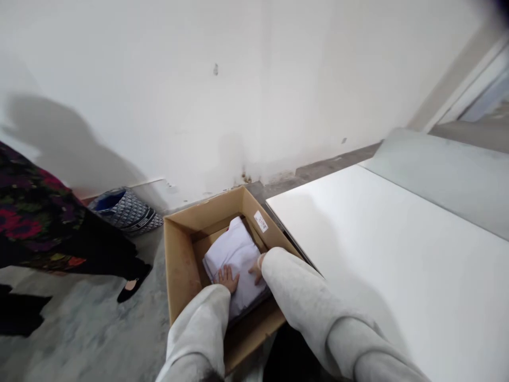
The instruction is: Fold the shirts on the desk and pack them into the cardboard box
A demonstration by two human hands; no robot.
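An open cardboard box (181,249) stands on the floor beside a white table. Inside it lies a stack of folded white cloth (238,249). Both my arms, in light grey sleeves, reach down into the box. My left hand (227,278) lies flat on the near part of the white cloth with its fingers spread. My right hand (256,269) rests on the cloth's right side; only part of it shows past the sleeve cuff, fingers bent toward the cloth. Whether it grips the cloth is hidden.
A white table top (397,254) fills the right side, with a grey surface (449,170) behind it. At the left stands another person in floral clothing (35,217) and a black shoe (133,284). A patterned bag (125,209) sits against the white wall.
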